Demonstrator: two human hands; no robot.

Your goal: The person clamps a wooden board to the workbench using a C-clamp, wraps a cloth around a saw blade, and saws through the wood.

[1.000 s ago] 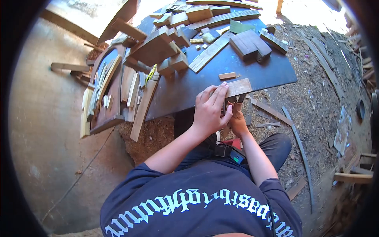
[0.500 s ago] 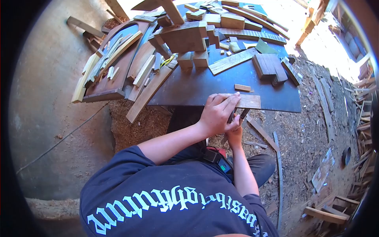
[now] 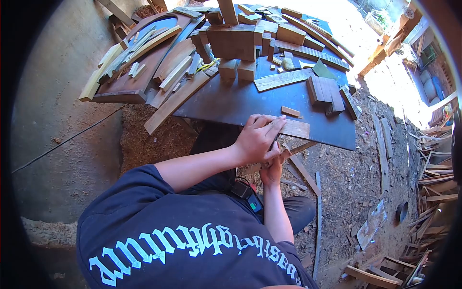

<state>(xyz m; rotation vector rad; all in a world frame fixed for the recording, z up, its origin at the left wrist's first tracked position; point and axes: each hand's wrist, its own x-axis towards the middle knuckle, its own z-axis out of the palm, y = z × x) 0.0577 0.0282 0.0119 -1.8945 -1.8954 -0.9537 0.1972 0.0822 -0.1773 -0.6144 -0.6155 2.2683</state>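
Note:
A short, flat wooden board [image 3: 296, 128] lies at the near edge of the dark tabletop [image 3: 216, 103]. My left hand [image 3: 260, 138] grips its left end, fingers on top and thumb down by the table edge. Just below that edge, my right hand [image 3: 272, 172] is closed, fingers wrapped round something mostly hidden. A narrow brown strip [image 3: 303, 147] runs up to the right from beside this hand; whether the hand holds it I cannot tell. Just beyond the board rests a small wooden block [image 3: 290, 111].
A dark block [image 3: 326, 96] sits right of a pale plank [image 3: 282, 80]. Behind them stands an upright wooden assembly [image 3: 233, 43] among stacked offcuts. An arched wooden panel [image 3: 118, 98] bearing strips lies left. Shavings cover the ground, and scrap wood [image 3: 438, 185] is piled at right.
The view has shifted and turned slightly. My right hand has moved a little down, away from the table edge. My left hand stays on the board.

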